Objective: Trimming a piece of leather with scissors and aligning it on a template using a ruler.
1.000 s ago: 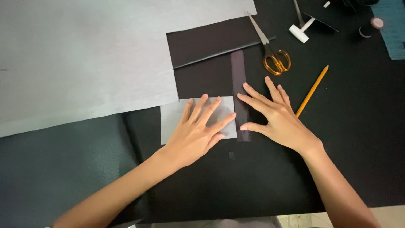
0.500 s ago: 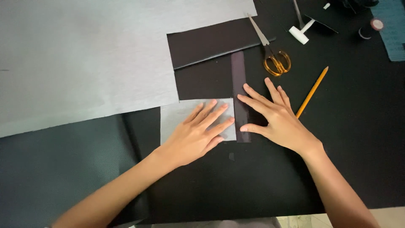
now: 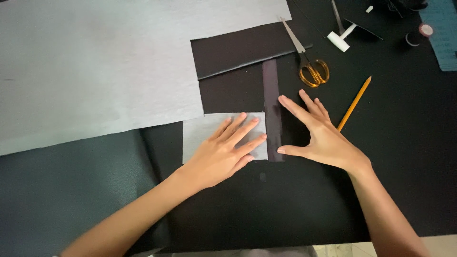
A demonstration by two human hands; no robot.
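Grey paper, a small square piece, lies flat on the black tabletop near the middle. The left hand rests on top of it with the palm down and the fingers spread out flat. It presses the paper and grips nothing.

Just beside the grey paper, on its right edge, lies a thin dark strip. It runs straight up and down and touches the side of the square. The right hand is open too, with fingers spread wide. Its thumb tip and first finger tip touch the right edge of the strip. It holds nothing.

Above the square sits a dark folded sheet. A very big grey sheet covers the left part of the tabletop. Scissors with yellow handles lie near the top of the strip. A yellow pencil lies just to the right of the right hand, tilted. A small white tool lies farther up.
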